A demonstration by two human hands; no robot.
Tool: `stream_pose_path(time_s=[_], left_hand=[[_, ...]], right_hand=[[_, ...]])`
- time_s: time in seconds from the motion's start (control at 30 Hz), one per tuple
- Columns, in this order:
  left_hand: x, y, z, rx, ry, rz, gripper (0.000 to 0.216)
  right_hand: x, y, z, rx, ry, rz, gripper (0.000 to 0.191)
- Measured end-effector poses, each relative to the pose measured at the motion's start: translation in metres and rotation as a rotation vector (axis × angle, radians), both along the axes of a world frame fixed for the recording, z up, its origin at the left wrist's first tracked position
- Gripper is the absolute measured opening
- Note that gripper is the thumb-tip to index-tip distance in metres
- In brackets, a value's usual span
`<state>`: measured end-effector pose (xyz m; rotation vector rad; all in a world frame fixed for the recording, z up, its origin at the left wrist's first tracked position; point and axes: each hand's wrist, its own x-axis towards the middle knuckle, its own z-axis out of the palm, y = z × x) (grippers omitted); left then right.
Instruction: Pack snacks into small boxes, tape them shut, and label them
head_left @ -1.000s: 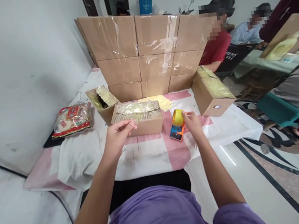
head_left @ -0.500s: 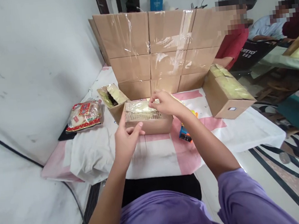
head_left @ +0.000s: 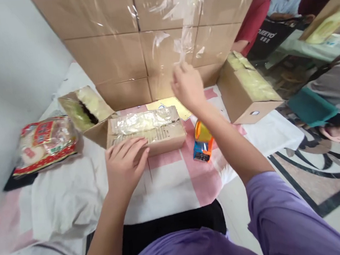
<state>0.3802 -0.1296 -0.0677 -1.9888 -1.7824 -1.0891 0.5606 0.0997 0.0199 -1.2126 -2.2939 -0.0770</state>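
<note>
While the left hand (head_left: 125, 164) lies flat and open, fingers spread, on the near top edge of the small carton (head_left: 146, 131), it pins that box to the tabletop (head_left: 169, 179), probably so it cannot slide. The carton sits in the middle of the cloth-covered surface, its top covered in crinkled clear tape. The right hand (head_left: 187, 86) is raised above and behind the carton, fingertips pinched shut on a strip of clear tape (head_left: 185, 42) that rises in front of the stacked cartons (head_left: 120, 48); the strip is nearly see-through, so where it ends cannot be made out. Right of the carton, the tape dispenser (head_left: 202, 141) stands partly behind the right forearm. Left of the carton an open box (head_left: 86, 111) tilts against it, contents unclear, and farther left lies a snack packet (head_left: 43, 141). Right of the carton, beyond the dispenser, is another taped box (head_left: 247, 90). Other people (head_left: 252, 13) are cut off at the top right.
</note>
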Motion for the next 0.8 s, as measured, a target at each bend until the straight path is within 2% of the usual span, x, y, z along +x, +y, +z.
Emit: stream_pose_path(time_s=[0.07, 0.17, 0.27, 0.33, 0.4, 0.5, 0.67, 0.8], left_hand=[[0.000, 0.001, -0.002, 0.018, 0.016, 0.004, 0.026], [-0.001, 0.005, -0.003, 0.036, 0.042, 0.011, 0.028], [-0.002, 0.009, -0.003, 0.035, 0.062, 0.026, 0.030], [-0.003, 0.009, -0.003, 0.023, 0.072, 0.037, 0.031], [-0.003, 0.008, -0.002, 0.021, 0.079, 0.039, 0.031], [-0.002, 0.007, 0.000, 0.036, 0.091, 0.031, 0.029], [0.000, 0.009, 0.003, 0.064, 0.103, 0.030, 0.031], [0.000, 0.013, 0.008, 0.032, 0.175, 0.056, 0.041]], right_hand=[[0.046, 0.042, -0.016, -0.141, 0.013, -0.035, 0.027], [0.100, 0.086, -0.061, -0.430, -0.051, 0.056, 0.016], [0.118, 0.103, -0.104, -0.570, -0.130, 0.201, 0.026], [0.117, 0.106, -0.121, -0.582, -0.160, 0.250, 0.025], [0.113, 0.106, -0.127, -0.575, -0.183, 0.267, 0.019], [0.112, 0.105, -0.126, -0.555, -0.202, 0.257, 0.011], [0.119, 0.102, -0.128, -0.473, -0.162, 0.046, 0.034], [0.123, 0.106, -0.136, -0.469, -0.105, 0.103, 0.027]])
